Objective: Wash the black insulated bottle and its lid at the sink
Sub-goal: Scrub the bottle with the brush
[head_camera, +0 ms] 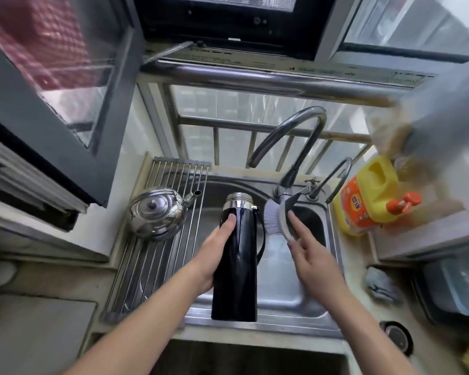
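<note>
My left hand (pixel 217 253) grips the black insulated bottle (pixel 237 266) around its left side and holds it upright over the steel sink (pixel 276 299). The bottle's threaded steel neck (pixel 238 199) is uncapped, and a black strap hangs down its right side. My right hand (pixel 313 259) holds a grey-handled brush with white bristles (pixel 275 219) just right of the bottle's top, index finger stretched along the handle. The bristles are close to the bottle's shoulder. A round dark object (pixel 397 338) lies on the counter at lower right; I cannot tell if it is the lid.
A steel kettle (pixel 157 215) stands on a roll-up drying rack (pixel 136 266) over the sink's left part. The curved faucet (pixel 290 147) arches above the basin. A yellow detergent bottle (pixel 368 196) and a grey cloth (pixel 381 285) sit on the right counter.
</note>
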